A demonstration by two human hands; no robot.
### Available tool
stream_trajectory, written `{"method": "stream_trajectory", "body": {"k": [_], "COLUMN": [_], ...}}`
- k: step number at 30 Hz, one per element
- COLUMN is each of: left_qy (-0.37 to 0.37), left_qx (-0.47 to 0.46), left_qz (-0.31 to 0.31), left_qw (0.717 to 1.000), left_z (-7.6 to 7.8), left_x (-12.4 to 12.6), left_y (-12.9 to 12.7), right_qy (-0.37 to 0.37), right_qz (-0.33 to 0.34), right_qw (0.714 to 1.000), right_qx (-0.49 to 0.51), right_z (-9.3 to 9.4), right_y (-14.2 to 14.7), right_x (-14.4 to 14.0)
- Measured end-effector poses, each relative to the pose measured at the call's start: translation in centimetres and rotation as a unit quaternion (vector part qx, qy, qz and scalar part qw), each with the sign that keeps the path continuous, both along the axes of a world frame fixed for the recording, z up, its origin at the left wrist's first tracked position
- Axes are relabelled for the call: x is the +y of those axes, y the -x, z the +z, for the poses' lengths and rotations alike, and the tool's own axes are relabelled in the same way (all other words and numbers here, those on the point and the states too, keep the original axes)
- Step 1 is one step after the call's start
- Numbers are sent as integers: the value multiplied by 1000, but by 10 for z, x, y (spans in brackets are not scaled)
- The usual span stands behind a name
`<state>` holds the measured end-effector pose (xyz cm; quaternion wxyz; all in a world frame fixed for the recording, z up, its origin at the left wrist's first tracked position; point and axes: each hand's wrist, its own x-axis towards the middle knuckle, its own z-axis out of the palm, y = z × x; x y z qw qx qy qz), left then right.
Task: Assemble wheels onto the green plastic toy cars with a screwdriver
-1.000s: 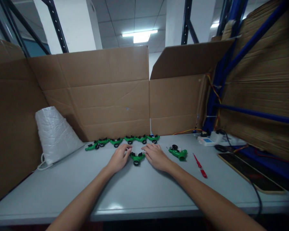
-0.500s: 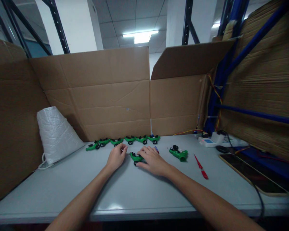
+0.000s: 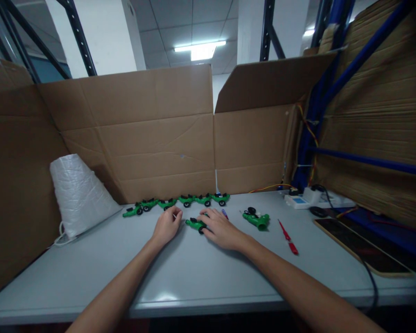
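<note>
Judging from the grey tabletop [image 3: 194,277], six small green plastic toy cars with black wheels [image 3: 180,202] stand finished in a row, while another green toy piece [image 3: 258,220] waits unassembled. The green car body [image 3: 195,224] lies between the hands, right hand [image 3: 222,229] draped over it with loosely curled fingers, left hand [image 3: 166,226] half-closed just beside, apparently holding nothing.

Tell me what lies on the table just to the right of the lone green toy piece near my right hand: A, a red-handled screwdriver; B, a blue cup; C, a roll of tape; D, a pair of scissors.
A: a red-handled screwdriver lies flat on the grey table, just right of the lone green toy piece that sits beyond the right hand.
</note>
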<state>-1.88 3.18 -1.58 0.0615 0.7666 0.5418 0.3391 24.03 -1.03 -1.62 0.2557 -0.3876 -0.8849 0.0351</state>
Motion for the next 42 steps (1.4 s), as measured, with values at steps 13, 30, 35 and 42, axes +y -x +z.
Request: {"method": "stream_trajectory", "body": {"k": [13, 30, 35, 42], "left_qy": [-6, 11, 10, -16], "left_qx": [4, 78, 77, 81], "left_qz": [-10, -166, -176, -171], "left_qw": [1000, 983, 981, 982], "left_z": [2, 0, 0, 4], "left_x": [-3, -11, -10, -10], "left_y": [-3, -9, -10, -9], "right_qy": [-9, -25, -43, -13], "right_qz": [-115, -143, -135, -153], "right_qw": [993, 989, 989, 988], "right_qx": [15, -35, -37, -28], "right_z": [-4, -6, -7, -3], "right_y": [0, 9, 11, 13], "right_x": [7, 2, -1, -3]}}
